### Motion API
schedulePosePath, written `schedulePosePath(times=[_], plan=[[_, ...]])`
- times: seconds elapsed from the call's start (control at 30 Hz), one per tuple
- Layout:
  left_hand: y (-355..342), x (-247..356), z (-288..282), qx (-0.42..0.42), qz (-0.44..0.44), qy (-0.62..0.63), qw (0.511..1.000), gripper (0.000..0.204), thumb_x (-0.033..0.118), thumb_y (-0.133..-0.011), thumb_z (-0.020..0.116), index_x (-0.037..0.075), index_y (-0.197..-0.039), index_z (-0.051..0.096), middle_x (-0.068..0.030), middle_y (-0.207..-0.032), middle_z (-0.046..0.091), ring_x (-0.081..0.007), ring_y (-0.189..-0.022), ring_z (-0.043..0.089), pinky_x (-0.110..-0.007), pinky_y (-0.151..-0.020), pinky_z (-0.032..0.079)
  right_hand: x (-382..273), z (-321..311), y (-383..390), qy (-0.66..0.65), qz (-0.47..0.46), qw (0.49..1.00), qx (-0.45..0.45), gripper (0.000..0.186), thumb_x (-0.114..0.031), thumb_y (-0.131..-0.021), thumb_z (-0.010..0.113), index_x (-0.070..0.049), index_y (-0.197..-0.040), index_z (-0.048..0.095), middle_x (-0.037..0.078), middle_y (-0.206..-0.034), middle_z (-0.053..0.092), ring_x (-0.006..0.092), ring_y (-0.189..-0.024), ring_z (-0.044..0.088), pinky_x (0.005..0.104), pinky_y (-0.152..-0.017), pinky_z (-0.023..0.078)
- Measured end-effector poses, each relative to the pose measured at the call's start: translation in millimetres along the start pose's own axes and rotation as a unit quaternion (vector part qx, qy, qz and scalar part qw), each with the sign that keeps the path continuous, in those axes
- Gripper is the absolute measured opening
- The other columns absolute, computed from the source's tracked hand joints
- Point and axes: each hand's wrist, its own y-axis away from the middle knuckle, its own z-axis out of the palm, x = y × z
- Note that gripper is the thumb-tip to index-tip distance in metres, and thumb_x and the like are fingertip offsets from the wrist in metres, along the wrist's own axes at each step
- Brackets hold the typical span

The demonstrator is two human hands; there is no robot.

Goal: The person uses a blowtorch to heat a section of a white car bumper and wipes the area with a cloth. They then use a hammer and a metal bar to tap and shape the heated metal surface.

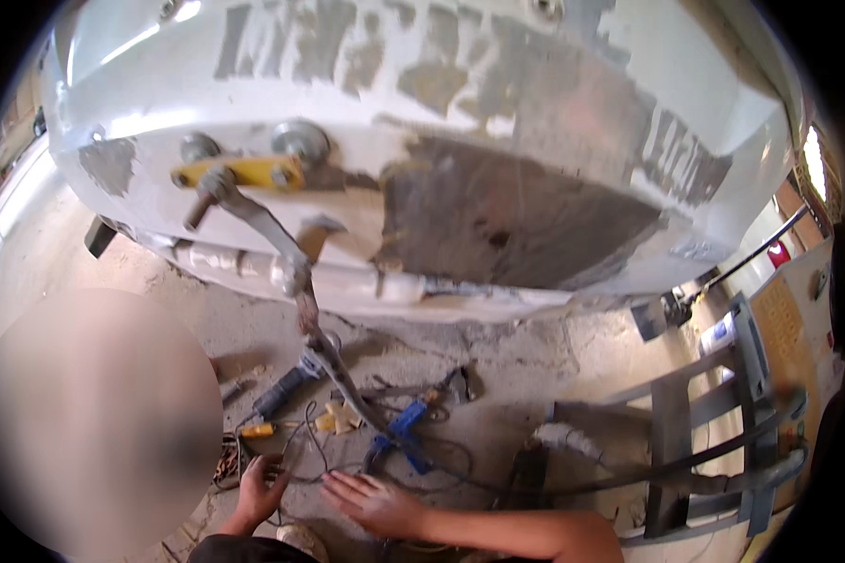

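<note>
Dusty concrete floor (554, 357) lies under both my hands. My right hand (374, 502) is spread flat and wide, palm down, holding nothing, its fingertips over the thin black cables (314, 450) that loop across the ground. My left hand (258, 488) reaches forward just beside it, fingers loosely curled at the edge of the same tangle; I cannot tell whether it has closed on anything.

Just beyond my right fingertips sits a blue clamp (399, 433), and beyond my left a yellow-handled tool (258, 430) and an angle grinder (286, 387) with its dark body pointing away from me. A bent metal lever (296, 281) hangs down from a yellow bracket (239, 173) on the big white tank (441, 113) that looms above everything. Well off to my right stands a grey steel frame (714, 413).

To do this well, I think I should sort the cables with open fingers first, then pick one item cleanly, keeping clear of the grinder's disc end.
</note>
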Motion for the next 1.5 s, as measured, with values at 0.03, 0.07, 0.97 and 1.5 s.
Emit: schedulePosePath(times=[0.03,0.07,0.97,1.5], plan=[[0.6,1.6,3.2,-0.023,0.001,-0.009,1.0,0.031,0.008,-0.079,0.067,-0.001,-0.108,0.059,-0.015,-0.1,0.061,-0.0231,-0.086,0.066,-0.032,-0.072,0.052,4.5,28.2,10.1,-0.015,0.026,0.999,-0.016,0.066,-0.014,-0.077,0.053,0.006,-0.138,0.037,0.021,-0.146,0.036,0.0316,-0.136,0.035,0.0399,-0.105,0.036],[-1.5,3.2,5.8,-0.043,0.006,-0.018,0.999,0.031,0.009,-0.08,0.067,-0.001,-0.108,0.059,-0.0151,-0.1,0.061,-0.0232,-0.086,0.066,-0.032,-0.072,0.052,13.4,43.6,17.1,0.013,0.063,0.997,-0.038,0.067,-0.014,-0.078,0.057,0.005,-0.138,0.035,0.023,-0.144,0.036,0.035,-0.131,0.04,0.0415,-0.102,0.039],[73.9,-58.9,-60.7,0.162,-0.057,-0.058,0.983,0.026,0.004,-0.082,0.064,0.001,-0.107,0.059,-0.0144,-0.104,0.061,-0.0236,-0.087,0.064,-0.033,-0.074,0.05,90.3,150.4,31.5,-0.022,0.56,0.816,0.142,0.06,-0.028,-0.067,0.076,-0.006,-0.115,0.049,0.017,-0.103,0.062,0.036,-0.098,0.061,0.0474,-0.083,0.049],[-37.4,-281.2,-185.1,0.249,-0.318,-0.208,0.891,0.066,0.018,-0.065,0.072,-0.002,-0.123,0.049,-0.0284,-0.113,0.057,-0.0422,-0.107,0.056,-0.046,-0.092,0.046,-26.6,-95.8,-50.5,-0.614,0.179,0.763,0.099,0.031,-0.023,-0.082,0.072,-0.004,-0.102,0.058,0.005,-0.084,0.06,0.0156,-0.081,0.058,0.034,-0.074,0.047]])
